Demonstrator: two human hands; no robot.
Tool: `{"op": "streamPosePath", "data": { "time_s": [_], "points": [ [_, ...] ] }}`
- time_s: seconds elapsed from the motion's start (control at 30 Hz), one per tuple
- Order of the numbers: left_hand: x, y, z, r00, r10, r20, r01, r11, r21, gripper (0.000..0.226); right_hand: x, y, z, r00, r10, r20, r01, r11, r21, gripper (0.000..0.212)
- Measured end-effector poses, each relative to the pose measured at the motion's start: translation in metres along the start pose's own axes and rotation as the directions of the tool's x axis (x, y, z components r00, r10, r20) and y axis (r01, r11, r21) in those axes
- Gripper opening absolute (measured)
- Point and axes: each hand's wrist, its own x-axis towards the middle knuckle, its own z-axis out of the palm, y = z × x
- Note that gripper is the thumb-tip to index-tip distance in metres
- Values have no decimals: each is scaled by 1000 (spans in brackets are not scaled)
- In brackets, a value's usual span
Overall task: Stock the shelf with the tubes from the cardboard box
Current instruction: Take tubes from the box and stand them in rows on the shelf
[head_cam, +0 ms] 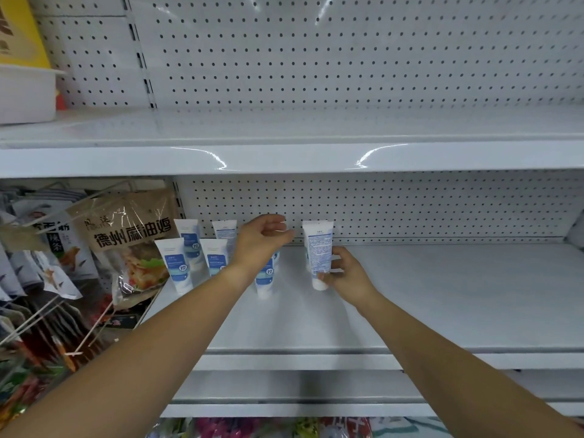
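Several white tubes with blue labels stand cap-down at the left of the white middle shelf [426, 295], among them a front-left tube [176, 265] and one partly hidden behind my left wrist [264, 279]. My left hand [262, 240] hovers above that tube with relaxed, loosely curved fingers and holds nothing. My right hand [346, 276] grips the lower end of another white tube [318, 251], upright with its printed back facing me, its cap on the shelf. The cardboard box is out of view.
A perforated white back panel [410, 207] closes the shelf behind the tubes. An upper shelf [316, 159] overhangs. Hanging snack bags [126, 241] crowd the bay to the left. A white bin [25, 93] sits on the top left.
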Motion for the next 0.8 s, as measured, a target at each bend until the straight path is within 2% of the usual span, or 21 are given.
{"op": "streamPosePath", "data": {
  "time_s": [0.23, 0.43, 0.8],
  "points": [
    [1, 3, 29, 994, 34, 107, -30, 999, -34, 40, 1, 5, 4, 1000, -8, -9, 8, 1000, 9, 46],
    [8, -5, 34, 987, 60, 149, -69, 996, 55, 28, 8, 15, 7, 1000, -12, -14, 12, 1000, 6, 48],
    [29, -16, 38, 971, 99, 217, -145, 967, 210, 27, 24, 36, 16, 999, 21, -24, -22, 1000, -9, 48]
  ]
}}
